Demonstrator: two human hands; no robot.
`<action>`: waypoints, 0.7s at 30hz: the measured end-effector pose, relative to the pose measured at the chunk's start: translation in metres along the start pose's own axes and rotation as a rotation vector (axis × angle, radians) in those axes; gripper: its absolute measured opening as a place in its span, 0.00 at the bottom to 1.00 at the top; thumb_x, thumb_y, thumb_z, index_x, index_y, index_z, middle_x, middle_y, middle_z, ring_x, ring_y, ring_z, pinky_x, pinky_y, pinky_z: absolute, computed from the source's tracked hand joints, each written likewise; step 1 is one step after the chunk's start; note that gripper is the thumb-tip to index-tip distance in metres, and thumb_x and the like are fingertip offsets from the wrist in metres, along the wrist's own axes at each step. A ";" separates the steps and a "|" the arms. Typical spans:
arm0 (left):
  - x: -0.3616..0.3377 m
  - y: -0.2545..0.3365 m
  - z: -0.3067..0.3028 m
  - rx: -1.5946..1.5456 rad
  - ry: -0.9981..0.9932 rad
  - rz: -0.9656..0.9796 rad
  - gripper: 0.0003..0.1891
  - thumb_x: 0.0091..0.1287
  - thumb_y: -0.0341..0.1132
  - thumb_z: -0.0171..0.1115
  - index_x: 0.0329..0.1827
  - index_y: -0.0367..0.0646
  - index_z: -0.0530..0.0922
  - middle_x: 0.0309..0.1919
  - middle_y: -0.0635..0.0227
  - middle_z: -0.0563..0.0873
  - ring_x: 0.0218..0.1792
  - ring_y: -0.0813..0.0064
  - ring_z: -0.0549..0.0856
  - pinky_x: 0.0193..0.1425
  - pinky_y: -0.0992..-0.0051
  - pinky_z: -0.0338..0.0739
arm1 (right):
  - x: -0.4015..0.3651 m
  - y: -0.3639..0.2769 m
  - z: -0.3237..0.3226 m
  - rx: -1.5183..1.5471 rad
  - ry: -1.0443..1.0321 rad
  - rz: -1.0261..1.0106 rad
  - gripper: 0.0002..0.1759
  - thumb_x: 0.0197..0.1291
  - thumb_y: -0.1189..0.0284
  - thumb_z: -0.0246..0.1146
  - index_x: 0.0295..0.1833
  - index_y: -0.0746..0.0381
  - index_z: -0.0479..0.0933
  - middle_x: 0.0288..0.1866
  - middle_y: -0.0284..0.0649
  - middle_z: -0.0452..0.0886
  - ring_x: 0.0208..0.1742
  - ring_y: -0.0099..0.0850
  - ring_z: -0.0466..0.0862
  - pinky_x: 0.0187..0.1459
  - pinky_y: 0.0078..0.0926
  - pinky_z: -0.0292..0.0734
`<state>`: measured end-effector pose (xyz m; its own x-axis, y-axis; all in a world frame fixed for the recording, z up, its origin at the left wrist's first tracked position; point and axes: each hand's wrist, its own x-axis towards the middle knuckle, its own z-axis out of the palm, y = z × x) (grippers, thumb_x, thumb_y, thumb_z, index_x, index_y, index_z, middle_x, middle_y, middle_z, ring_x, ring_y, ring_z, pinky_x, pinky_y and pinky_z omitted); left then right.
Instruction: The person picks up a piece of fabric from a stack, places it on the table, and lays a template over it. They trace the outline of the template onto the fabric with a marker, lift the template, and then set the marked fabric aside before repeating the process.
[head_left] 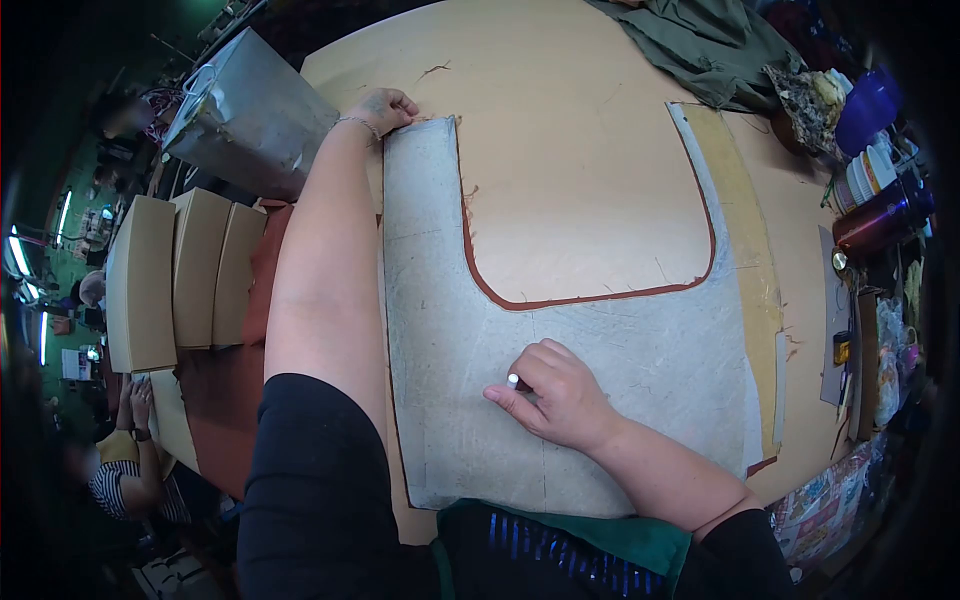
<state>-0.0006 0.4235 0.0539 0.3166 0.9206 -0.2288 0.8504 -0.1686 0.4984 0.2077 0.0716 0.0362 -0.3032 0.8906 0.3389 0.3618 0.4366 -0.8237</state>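
Note:
A large grey U-shaped template (590, 390) lies flat on the table, with reddish-brown material (600, 298) showing along its inner cut-out edge. My left hand (385, 110) is at the far end of the template's left arm, fingers curled together near some loose reddish threads. What those fingers pinch, if anything, is too small to make out. Over the template's lower middle, my right hand (562, 392) is closed around a thin stick with a white round end (513, 381); most of the stick is hidden in the fist.
A yellowish board strip (745, 220) runs along the right side. Left are a grey metal box (250, 125), brown cartons (145, 285) and dark red material (225, 410). A dark bottle (880, 220) and green cloth (705, 50) sit at right. Another person (150, 480) works at lower left.

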 end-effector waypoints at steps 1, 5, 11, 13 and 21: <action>-0.005 0.008 -0.001 0.088 0.033 0.017 0.09 0.55 0.27 0.59 0.40 0.43 0.79 0.33 0.70 0.82 0.35 0.80 0.79 0.42 0.80 0.72 | 0.000 0.000 0.000 0.001 0.000 0.001 0.16 0.49 0.66 0.64 0.21 0.64 0.66 0.21 0.42 0.68 0.26 0.39 0.70 0.29 0.33 0.67; -0.016 0.014 0.006 0.353 0.201 0.082 0.09 0.55 0.33 0.62 0.39 0.45 0.79 0.32 0.67 0.82 0.35 0.77 0.80 0.42 0.77 0.72 | 0.000 0.000 0.000 -0.004 -0.002 -0.005 0.16 0.49 0.66 0.64 0.21 0.64 0.66 0.21 0.42 0.68 0.26 0.40 0.70 0.30 0.34 0.67; -0.019 0.020 0.005 0.269 0.057 0.121 0.10 0.55 0.39 0.63 0.36 0.45 0.78 0.33 0.67 0.82 0.36 0.73 0.79 0.43 0.76 0.72 | 0.000 -0.001 0.000 -0.014 -0.005 0.000 0.16 0.49 0.66 0.64 0.22 0.64 0.66 0.21 0.41 0.69 0.26 0.39 0.70 0.30 0.33 0.67; -0.017 0.022 0.007 0.285 0.043 0.033 0.11 0.55 0.40 0.63 0.38 0.45 0.78 0.35 0.66 0.82 0.38 0.71 0.79 0.45 0.74 0.72 | 0.000 -0.001 0.000 -0.015 -0.006 -0.001 0.16 0.49 0.67 0.64 0.22 0.64 0.66 0.21 0.41 0.69 0.26 0.39 0.70 0.31 0.33 0.67; -0.101 0.026 0.063 0.336 0.650 0.094 0.15 0.59 0.39 0.55 0.49 0.49 0.72 0.54 0.61 0.71 0.56 0.59 0.69 0.54 0.59 0.68 | 0.000 -0.004 -0.001 -0.017 0.021 -0.005 0.16 0.49 0.67 0.64 0.22 0.64 0.66 0.21 0.42 0.69 0.26 0.40 0.71 0.31 0.33 0.67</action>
<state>0.0162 0.3039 0.0373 0.1706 0.9022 0.3962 0.9479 -0.2601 0.1841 0.2071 0.0699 0.0397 -0.2865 0.8908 0.3528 0.3755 0.4432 -0.8140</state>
